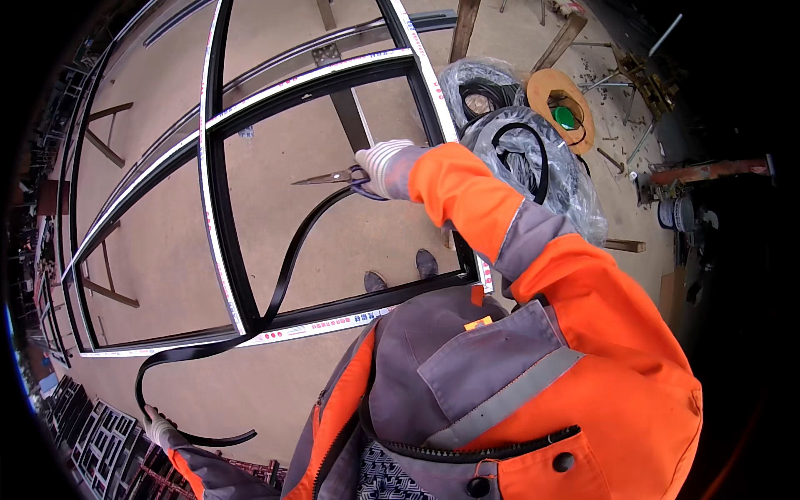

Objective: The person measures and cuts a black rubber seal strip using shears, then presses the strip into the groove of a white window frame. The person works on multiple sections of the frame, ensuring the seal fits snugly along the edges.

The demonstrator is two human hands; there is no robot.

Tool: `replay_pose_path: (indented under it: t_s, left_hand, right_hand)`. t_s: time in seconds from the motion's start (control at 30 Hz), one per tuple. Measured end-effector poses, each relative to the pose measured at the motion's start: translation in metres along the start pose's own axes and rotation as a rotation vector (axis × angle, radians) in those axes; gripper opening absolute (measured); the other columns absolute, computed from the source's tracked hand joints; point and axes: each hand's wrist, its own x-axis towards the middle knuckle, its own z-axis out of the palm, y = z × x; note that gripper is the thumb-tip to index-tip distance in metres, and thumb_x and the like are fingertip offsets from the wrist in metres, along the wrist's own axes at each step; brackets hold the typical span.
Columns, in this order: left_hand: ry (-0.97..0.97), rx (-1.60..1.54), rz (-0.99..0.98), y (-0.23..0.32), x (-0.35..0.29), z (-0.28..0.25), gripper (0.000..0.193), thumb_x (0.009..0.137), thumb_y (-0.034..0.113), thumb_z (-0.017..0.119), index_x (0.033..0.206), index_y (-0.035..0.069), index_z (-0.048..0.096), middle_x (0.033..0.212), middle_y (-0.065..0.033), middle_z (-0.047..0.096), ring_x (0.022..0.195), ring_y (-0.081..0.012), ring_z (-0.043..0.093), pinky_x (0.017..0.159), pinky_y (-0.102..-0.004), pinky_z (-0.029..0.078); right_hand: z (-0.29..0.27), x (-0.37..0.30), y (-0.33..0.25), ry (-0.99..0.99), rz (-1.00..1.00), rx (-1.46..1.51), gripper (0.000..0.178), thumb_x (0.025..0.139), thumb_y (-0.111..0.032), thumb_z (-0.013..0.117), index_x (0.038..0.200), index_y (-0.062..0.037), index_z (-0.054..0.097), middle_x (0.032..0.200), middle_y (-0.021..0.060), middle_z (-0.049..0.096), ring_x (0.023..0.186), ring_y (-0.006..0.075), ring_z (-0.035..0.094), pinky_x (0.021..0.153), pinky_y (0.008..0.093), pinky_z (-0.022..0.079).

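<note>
My right hand (386,169), in a white and grey glove, is closed around the dark handles of a pair of scissors (327,177). Their pointed blades aim left over an opening of the window frame. A long black rubber strip (287,265) runs down from beside the scissor handles, across the frame's near bar, and bends round at the lower left. There my left hand (157,427) has its fingers closed on the strip, whose free end pokes out to the right. Beneath lies the large black frame (227,242) with white printed film along its bars.
Coils of black strip in clear plastic (575,200) lie right of the frame, beside an orange-brown round piece (560,100) with a green centre. Wooden trestle legs (554,43) stand at the far side. Dark lattice panels (104,446) lie at the lower left.
</note>
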Motion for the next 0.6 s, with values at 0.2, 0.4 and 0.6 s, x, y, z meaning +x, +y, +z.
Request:
replay_pose_path:
  t_s: [0.2,0.4,0.6]
  left_hand:
    - [-0.177,-0.050,0.213,0.046,-0.026,0.047,0.038,0.095,0.047,0.066,0.089,0.010,0.063,0.061,0.0027,0.049,0.045,-0.0080,0.039,0.043,-0.0280,0.030]
    - [-0.281,-0.119,0.382,0.107,-0.066,0.065,0.024,0.096,0.031,0.069,0.099,0.008,0.067,0.070,0.0051,0.054,0.062,-0.0057,0.043,0.057,-0.0229,0.036]
    - [-0.326,-0.081,0.706,0.133,-0.078,0.063,0.018,0.095,0.009,0.070,0.112,0.005,0.066,0.095,-0.0008,0.068,0.089,-0.0118,0.057,0.088,-0.0256,0.048]
  right_hand:
    - [0.047,-0.045,0.110,-0.009,0.109,-0.036,0.038,0.087,-0.036,0.070,0.109,-0.0055,0.065,0.093,0.0204,0.071,0.092,0.0387,0.069,0.078,0.0435,0.055]
    - [0.064,-0.061,0.128,0.018,0.149,-0.003,0.025,0.086,-0.021,0.069,0.106,-0.0066,0.063,0.090,0.0239,0.068,0.089,0.0420,0.068,0.074,0.0454,0.053]
    - [0.079,-0.059,0.127,0.050,0.147,-0.014,0.034,0.088,-0.031,0.071,0.111,-0.0076,0.062,0.097,0.0231,0.070,0.094,0.0402,0.069,0.081,0.0463,0.055]
